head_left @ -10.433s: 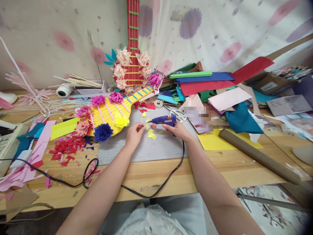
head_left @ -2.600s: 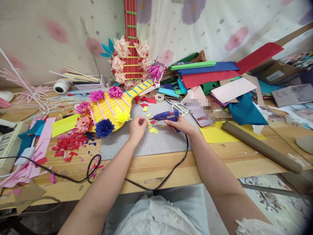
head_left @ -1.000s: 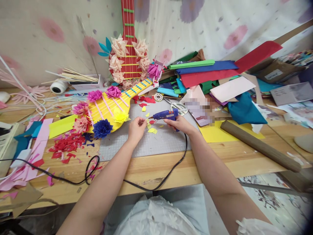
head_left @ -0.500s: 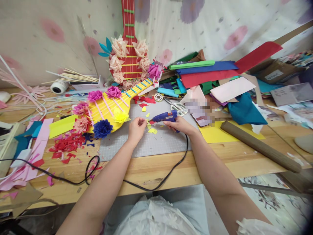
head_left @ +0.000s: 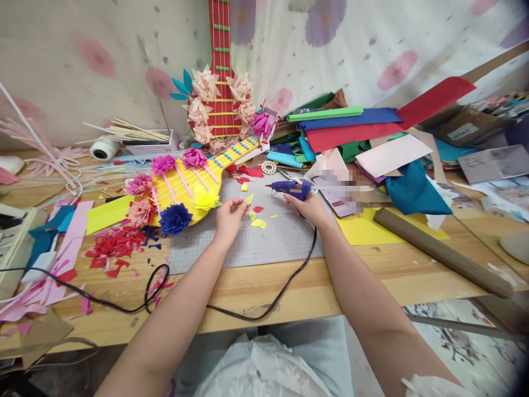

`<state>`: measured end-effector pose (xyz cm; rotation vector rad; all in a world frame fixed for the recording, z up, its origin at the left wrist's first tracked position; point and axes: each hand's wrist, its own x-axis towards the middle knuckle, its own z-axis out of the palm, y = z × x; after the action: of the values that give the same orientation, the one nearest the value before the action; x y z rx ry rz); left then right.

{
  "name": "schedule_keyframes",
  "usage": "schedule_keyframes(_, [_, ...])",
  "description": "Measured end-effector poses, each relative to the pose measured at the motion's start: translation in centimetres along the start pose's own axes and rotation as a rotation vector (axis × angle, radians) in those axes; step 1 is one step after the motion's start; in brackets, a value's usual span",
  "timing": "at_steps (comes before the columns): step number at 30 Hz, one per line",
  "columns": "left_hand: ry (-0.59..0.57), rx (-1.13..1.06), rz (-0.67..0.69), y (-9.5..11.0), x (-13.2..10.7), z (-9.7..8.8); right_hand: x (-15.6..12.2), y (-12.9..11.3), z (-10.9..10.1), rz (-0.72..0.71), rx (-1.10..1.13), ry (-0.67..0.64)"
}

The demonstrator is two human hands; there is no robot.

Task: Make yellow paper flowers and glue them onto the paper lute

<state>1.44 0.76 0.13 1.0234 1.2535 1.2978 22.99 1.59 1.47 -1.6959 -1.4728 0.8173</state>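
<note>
Left grip (head_left: pixel 230 220): thumb and fingertips pinching a small yellow paper piece (head_left: pixel 248 199) by its near end, far end free and pointing toward the gun. Reads as a choice that leaves most of the piece exposed and skin off the hot end.

Right grip (head_left: pixel 309 207): wrapped round the handle of a blue glue gun (head_left: pixel 293 189), nozzle aimed left, apart from the paper. Trigger finger not clear. Thin dark line under the nozzle; wire or glue strand, cannot tell.

Under both: grey gridded mat (head_left: pixel 248 248), probably there to guard the wooden surface (head_left: pixel 363 275). Yellow scraps (head_left: pixel 258 223) and a red scrap (head_left: pixel 258 209) lie between the grips, within easy reach. Black cord (head_left: pixel 273 309) loops along the front edge, likely slack for moving the gun.

Left: yellow paper guitar (head_left: pixel 176 184) with flowers, body overlapping the mat; seemingly parked aside to free the middle. Behind it, red guitar (head_left: pixel 221 113), upright near the curtain. Right: phone (head_left: pixel 339 198), screen partly pixelated.

Writing: pale label on the gun, too small to read. Brown box (head_left: pixel 463 131), white label, dark characters, illegible. Pale box (head_left: pixel 491 164), marks, also unreadable. No brand made out.
</note>
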Motion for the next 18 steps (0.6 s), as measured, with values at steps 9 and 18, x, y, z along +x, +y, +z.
schedule_keyframes(9, [-0.033,-0.341,-0.334,2.7,-1.8,1.3,1.5,0.3,1.8,0.007,-0.34,0.201])
schedule_keyframes(18, [0.129,-0.69,-0.535,4.1,-2.0,2.3,-1.3,-1.7,-1.1,0.016,-0.54,0.231])
